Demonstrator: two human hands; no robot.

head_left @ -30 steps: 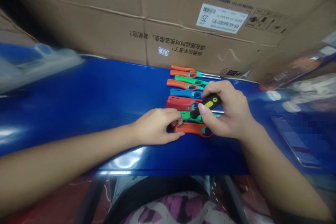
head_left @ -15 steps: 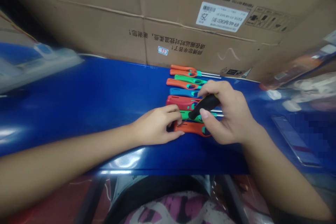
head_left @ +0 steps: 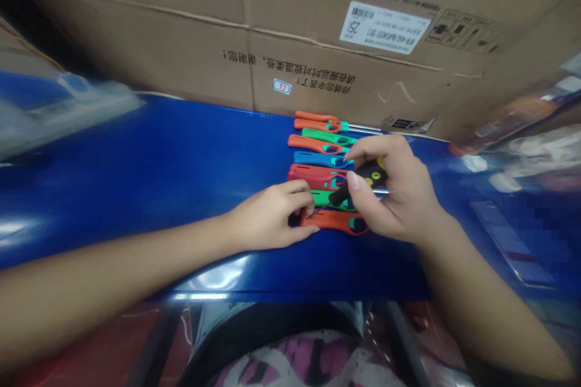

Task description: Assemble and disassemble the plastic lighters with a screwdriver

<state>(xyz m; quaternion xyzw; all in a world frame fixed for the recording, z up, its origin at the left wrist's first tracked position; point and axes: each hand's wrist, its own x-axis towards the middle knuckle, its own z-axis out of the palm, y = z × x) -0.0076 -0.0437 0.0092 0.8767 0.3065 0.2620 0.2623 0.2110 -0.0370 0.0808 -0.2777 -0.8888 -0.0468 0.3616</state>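
My left hand (head_left: 276, 214) rests on the table with its fingers closed around the left end of the nearest orange gas lighter (head_left: 333, 222). In my right hand (head_left: 394, 187) is a screwdriver (head_left: 358, 184) with a black and yellow handle, tilted so its thin shaft points down-left at that lighter's end. Where the tip meets the lighter is too small to make out. Above lie a green lighter (head_left: 321, 198), a red lighter (head_left: 313, 176), a blue lighter (head_left: 315, 159) and several more in orange and green, all in a column with metal tubes to the right.
A large cardboard box (head_left: 181, 54) stands along the back of the blue table (head_left: 136, 175). At right lie a phone (head_left: 512, 245), a blurred orange bottle (head_left: 512, 118) and white crumpled plastic (head_left: 540, 151). A pale blurred object (head_left: 91, 115) is at far left.
My right hand has shifted slightly and turned the screwdriver, so yellow spots on its handle now show. My left hand has stayed in place on the orange lighter.
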